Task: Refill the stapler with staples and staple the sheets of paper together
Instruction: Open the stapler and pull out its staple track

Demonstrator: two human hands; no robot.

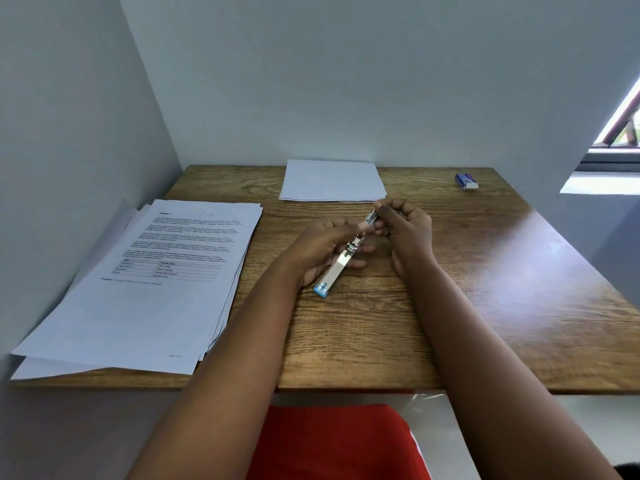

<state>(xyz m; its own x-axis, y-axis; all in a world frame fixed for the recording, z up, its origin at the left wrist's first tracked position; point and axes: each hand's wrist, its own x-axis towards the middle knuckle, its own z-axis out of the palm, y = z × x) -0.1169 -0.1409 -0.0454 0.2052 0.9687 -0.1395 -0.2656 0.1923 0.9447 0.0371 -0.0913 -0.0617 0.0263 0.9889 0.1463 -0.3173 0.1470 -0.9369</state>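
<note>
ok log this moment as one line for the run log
phase: refilling | left hand: holds stapler | right hand: pinches its far end | printed stack: unstapled, left | staple box: far right

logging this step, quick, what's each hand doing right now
Left hand: grips the stapler.
Right hand: fingers curled, pinching the stapler's far end.

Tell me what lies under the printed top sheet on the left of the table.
Under the printed top sheet more white sheets fan out at its edges, resting on the wooden table. Their faces are covered, so any print or their count cannot be seen.
</note>
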